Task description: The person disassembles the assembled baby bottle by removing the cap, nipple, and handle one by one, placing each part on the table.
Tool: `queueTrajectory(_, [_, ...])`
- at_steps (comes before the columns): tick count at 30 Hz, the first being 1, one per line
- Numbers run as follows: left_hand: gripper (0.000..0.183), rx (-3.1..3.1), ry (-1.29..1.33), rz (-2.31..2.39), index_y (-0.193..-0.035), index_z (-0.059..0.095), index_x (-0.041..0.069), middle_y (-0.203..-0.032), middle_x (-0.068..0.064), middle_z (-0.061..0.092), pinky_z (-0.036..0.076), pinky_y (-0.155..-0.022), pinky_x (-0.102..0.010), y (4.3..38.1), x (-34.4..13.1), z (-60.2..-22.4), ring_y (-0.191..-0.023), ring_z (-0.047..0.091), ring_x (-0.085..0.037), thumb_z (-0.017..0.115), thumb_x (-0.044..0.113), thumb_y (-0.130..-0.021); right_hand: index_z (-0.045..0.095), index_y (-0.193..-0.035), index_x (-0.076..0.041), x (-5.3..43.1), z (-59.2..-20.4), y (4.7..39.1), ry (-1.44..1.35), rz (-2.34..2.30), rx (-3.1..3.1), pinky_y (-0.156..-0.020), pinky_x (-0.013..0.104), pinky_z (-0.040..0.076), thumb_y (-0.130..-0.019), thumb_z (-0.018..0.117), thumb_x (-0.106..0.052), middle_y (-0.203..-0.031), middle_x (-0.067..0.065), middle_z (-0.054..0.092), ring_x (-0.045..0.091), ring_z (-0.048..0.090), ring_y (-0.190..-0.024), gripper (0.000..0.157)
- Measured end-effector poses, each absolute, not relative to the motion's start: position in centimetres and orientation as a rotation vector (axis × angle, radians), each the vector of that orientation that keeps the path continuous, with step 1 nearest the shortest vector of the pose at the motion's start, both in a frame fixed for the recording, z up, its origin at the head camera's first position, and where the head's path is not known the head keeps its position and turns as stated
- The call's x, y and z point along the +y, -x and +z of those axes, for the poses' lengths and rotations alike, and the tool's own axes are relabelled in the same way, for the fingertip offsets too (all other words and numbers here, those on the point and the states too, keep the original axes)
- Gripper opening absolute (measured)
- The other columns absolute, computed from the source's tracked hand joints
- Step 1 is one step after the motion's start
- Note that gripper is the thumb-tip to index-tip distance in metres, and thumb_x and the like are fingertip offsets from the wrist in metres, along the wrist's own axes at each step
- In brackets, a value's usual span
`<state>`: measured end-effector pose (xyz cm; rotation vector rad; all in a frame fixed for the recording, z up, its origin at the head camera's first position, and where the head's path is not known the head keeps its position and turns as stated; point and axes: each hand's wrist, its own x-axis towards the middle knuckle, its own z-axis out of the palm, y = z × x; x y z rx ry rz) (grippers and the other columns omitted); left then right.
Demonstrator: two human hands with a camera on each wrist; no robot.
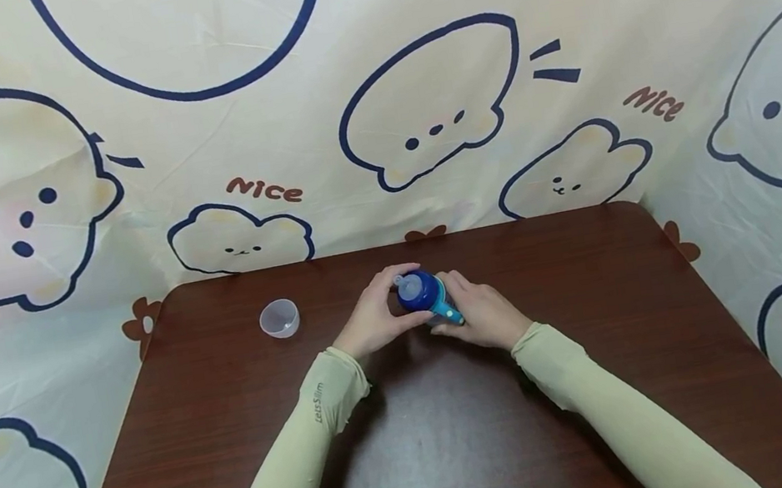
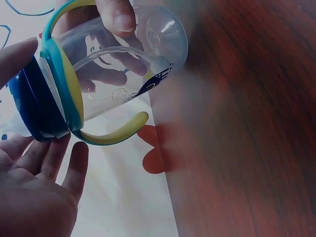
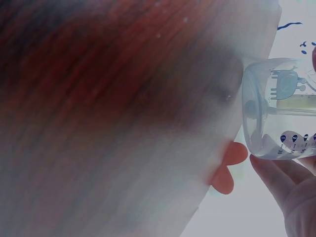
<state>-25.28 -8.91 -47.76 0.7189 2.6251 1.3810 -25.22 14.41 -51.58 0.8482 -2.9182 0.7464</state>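
Observation:
Both hands hold a baby's straw bottle above the far middle of the table. Its transparent body (image 2: pixel 170 42) carries printed figures, and a straw runs inside. On top is a dark blue lid (image 1: pixel 416 291) with a pale spout; a teal-and-yellow handle ring (image 2: pixel 66 89) circles the neck. My left hand (image 1: pixel 377 313) has thumb and fingers around the blue lid. My right hand (image 1: pixel 481 313) grips the clear body from the other side. In the right wrist view, fingertips touch the bottle's lower part (image 3: pixel 261 123). The right palm is mostly hidden.
A small clear cup-shaped piece (image 1: pixel 279 320) stands on the table left of my left hand. The brown table (image 1: pixel 438 456) has its far edge just beyond the bottle. A cartoon-printed cloth (image 1: pixel 314 137) hangs behind and at both sides.

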Motion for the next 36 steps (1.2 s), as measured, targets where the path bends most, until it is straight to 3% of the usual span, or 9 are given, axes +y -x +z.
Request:
queueTrajectory(10, [0.075,2.657,-0.687,1.384,-0.148,0.051,0.016,-0.144,-0.004,0.057,0.051,-0.107,-0.047,25.19,-8.84,-47.79,-0.124,0.057,-0.025,0.087,0.032,-0.085,0.038,-0.148,-0.015,14.22,-51.63,25.26,-0.841,0.752,-2.923,-0.09,0.043,0.062,-0.087,0.082,-0.05,-0.122,0.004,0.055,0.022,0.067,-0.1,0.083])
queueTrajectory(20, [0.075,2.718,-0.59,1.377,-0.145,0.052,0.02,-0.137,-0.002,0.058,0.055,-0.101,-0.045,24.9,-8.7,-47.7,-0.12,0.057,-0.023,0.087,0.043,-0.083,0.038,-0.148,-0.016,14.13,-51.63,25.3,-0.841,0.779,-2.928,-0.092,0.044,0.061,-0.087,0.082,-0.05,-0.123,0.004,0.055,0.022,0.068,-0.102,0.083])
queueTrajectory(30, [0.084,2.623,-0.704,1.414,-0.152,0.045,0.022,-0.15,-0.002,0.054,0.05,-0.11,-0.048,25.1,-9.2,-47.48,-0.127,0.059,-0.026,0.091,0.03,-0.082,0.038,-0.149,-0.014,14.23,-51.36,25.1,-0.843,0.747,-2.936,-0.093,0.045,0.061,-0.087,0.081,-0.05,-0.124,0.006,0.056,0.024,0.068,-0.102,0.084])
queueTrajectory(36, [0.079,2.597,-0.707,1.399,-0.152,0.044,0.026,-0.151,-0.001,0.054,0.049,-0.112,-0.05,25.16,-9.43,-47.36,-0.128,0.06,-0.026,0.087,0.029,-0.085,0.037,-0.15,-0.013,14.2,-51.16,25.0,-0.836,0.745,-2.949,-0.094,0.045,0.061,-0.087,0.082,-0.05,-0.125,0.006,0.056,0.024,0.067,-0.103,0.085])
